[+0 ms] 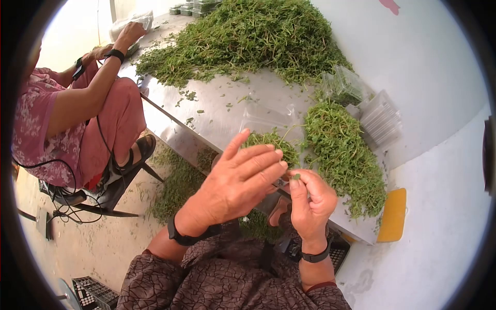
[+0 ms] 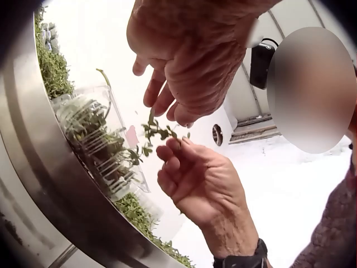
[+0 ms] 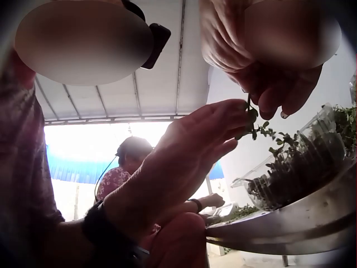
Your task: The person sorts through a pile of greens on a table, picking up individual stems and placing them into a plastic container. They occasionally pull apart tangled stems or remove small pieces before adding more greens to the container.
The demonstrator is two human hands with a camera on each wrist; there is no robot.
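Note:
My right hand (image 1: 313,199) pinches a thin green sprig (image 2: 162,133) between thumb and fingertips, and a leaf shows at the thumb tip in the head view. My left hand (image 1: 238,178) is held beside it, fingers mostly straight, thumb apart and fingertips close to the sprig. In the right wrist view the sprig's stem overlaps the left fingertips. Just beyond both hands, at the table edge, stands a clear plastic box (image 3: 326,139) filled with the same leafy greens (image 1: 276,139). Its transparent lid (image 1: 268,114) is raised behind, and my hands partly hide the box.
A large heap of greens (image 1: 258,36) covers the back of the metal table (image 1: 206,101). A smaller pile (image 1: 343,152) lies at right, beside stacked clear containers (image 1: 381,120) and a filled box (image 1: 343,88). Another person (image 1: 77,108) sits at left. A yellow board (image 1: 392,214) stands at right.

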